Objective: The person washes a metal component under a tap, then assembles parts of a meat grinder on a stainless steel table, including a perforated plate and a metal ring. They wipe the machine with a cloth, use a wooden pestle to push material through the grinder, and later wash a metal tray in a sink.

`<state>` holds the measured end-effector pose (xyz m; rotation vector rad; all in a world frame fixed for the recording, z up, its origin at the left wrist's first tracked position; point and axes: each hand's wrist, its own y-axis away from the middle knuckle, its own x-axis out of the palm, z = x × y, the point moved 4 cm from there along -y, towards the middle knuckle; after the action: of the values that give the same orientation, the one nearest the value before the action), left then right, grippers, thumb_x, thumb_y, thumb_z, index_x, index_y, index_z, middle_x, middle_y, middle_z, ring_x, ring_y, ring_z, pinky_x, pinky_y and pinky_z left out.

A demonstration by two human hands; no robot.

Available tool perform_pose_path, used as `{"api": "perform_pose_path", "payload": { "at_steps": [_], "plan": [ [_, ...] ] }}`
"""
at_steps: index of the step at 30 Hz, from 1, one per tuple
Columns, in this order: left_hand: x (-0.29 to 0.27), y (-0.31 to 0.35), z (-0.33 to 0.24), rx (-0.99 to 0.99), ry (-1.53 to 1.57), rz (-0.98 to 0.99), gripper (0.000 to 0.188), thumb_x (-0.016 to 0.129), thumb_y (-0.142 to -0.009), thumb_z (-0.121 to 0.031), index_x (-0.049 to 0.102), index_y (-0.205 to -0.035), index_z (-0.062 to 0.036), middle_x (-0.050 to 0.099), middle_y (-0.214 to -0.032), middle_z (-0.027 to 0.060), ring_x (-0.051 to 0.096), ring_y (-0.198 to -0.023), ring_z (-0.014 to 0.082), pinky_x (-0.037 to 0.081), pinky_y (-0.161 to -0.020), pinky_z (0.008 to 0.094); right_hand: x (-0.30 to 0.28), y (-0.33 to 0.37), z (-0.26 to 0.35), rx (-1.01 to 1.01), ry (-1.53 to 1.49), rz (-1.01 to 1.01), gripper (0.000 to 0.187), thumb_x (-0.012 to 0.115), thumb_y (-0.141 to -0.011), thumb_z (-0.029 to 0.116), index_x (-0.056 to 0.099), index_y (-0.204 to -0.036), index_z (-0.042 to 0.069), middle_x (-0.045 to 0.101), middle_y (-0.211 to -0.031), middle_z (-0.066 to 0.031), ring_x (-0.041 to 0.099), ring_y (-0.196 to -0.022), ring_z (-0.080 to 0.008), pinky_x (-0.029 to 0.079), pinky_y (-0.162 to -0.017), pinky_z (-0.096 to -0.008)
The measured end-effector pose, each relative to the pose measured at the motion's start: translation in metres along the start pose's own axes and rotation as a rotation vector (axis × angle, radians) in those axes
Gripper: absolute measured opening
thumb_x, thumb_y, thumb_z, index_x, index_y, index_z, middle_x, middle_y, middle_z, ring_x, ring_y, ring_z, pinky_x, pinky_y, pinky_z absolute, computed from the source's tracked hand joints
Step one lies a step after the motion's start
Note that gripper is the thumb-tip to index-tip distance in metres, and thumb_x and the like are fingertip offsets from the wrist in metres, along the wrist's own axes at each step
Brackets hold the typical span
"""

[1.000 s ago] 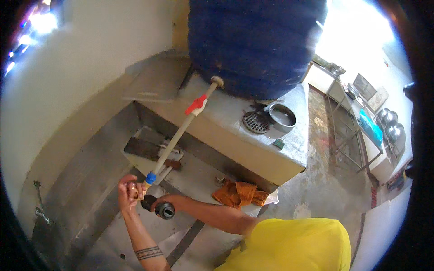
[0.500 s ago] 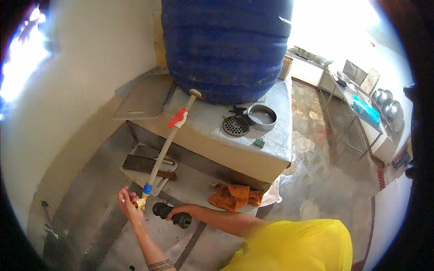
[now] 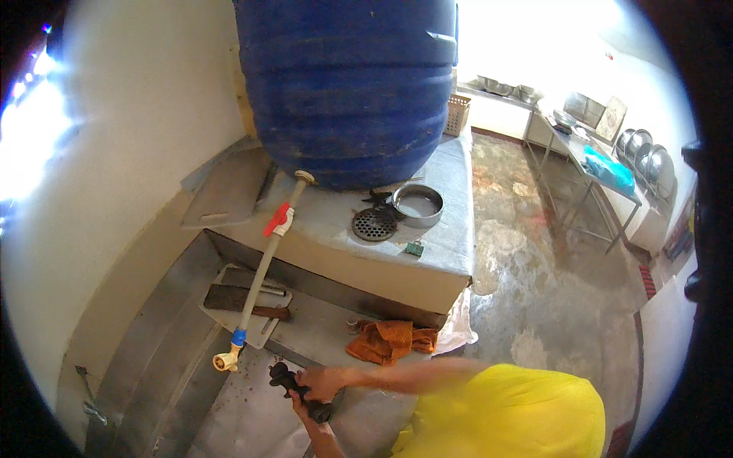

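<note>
Dark part (image 3: 284, 378): near-black, knobbly, with 2 bulky ends and a narrower middle; finer detail is blurred.
Spot: tilted over the metal basin (image 3: 248, 408), near the yellowish tap (image 3: 225, 361) but apart from it.
Right hand (image 3: 322, 382): wrapped around the dark part's middle.
Left hand (image 3: 304, 416): against its lower side; cannot tell how far it closes.
Orange cloth (image 3: 385, 341): crumpled, beyond the right hand.

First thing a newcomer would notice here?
Probably the big blue barrel at top centre, with a pale pipe and red valve handle slanting down from its base. Next, the bright yellow shirt at lower right. Then the dark part at bottom centre, in the right hand, the left hand against it.
</note>
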<state>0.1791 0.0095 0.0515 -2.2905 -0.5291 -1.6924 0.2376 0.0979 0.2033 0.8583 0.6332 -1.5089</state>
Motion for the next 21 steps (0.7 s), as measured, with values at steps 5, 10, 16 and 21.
{"api": "perform_pose_path", "payload": {
  "at_steps": [5, 10, 16, 21],
  "plan": [
    [0.0, 0.009, 0.007, -0.284, 0.566, 0.173, 0.026, 0.055, -0.104, -0.022, 0.059, -0.125, -0.0076, 0.059, -0.091, 0.002, 0.054, -0.075, 0.0114, 0.052, -0.072, 0.025, -0.225, 0.127, -0.035, -0.092, 0.141, -0.742, 0.017, 0.066, -0.089, 0.02, 0.066, -0.092, 0.003, 0.068, -0.086, -0.0166, 0.069, -0.084, -0.0325, 0.055, -0.072, -0.0428],
    [0.014, 0.008, 0.018, -0.335, 0.288, 0.213, 0.017, 0.053, -0.103, -0.016, 0.061, -0.116, -0.0079, 0.056, -0.081, 0.0028, 0.051, -0.07, 0.0098, 0.049, -0.066, 0.0239, -0.314, 0.205, -0.118, 0.334, 0.69, -0.667, 0.033, 0.07, -0.084, 0.029, 0.068, -0.104, 0.002, 0.067, -0.106, -0.0212, 0.066, -0.098, -0.0388, 0.052, -0.084, -0.0489],
    [0.047, 0.0, 0.05, -0.371, 0.289, 0.193, 0.027, 0.056, -0.096, -0.005, 0.06, -0.123, -0.001, 0.063, -0.095, 0.0116, 0.048, -0.066, 0.0087, 0.047, -0.061, 0.0222, -0.298, 0.215, -0.154, 0.452, 0.507, -0.519, 0.037, 0.066, -0.091, 0.032, 0.063, -0.111, 0.001, 0.067, -0.106, -0.0234, 0.066, -0.1, -0.0393, 0.052, -0.085, -0.0496],
    [0.087, 0.003, 0.056, -0.371, 0.318, 0.268, 0.056, 0.047, -0.084, 0.008, 0.052, -0.139, 0.0015, 0.052, -0.141, 0.0268, 0.06, -0.078, 0.0156, 0.057, -0.071, 0.0263, -0.351, 0.249, -0.122, 0.483, 0.143, -0.718, 0.032, 0.065, -0.096, 0.03, 0.06, -0.109, 0.001, 0.062, -0.095, -0.0208, 0.067, -0.083, -0.0292, 0.053, -0.071, -0.0411]
  ]
}}
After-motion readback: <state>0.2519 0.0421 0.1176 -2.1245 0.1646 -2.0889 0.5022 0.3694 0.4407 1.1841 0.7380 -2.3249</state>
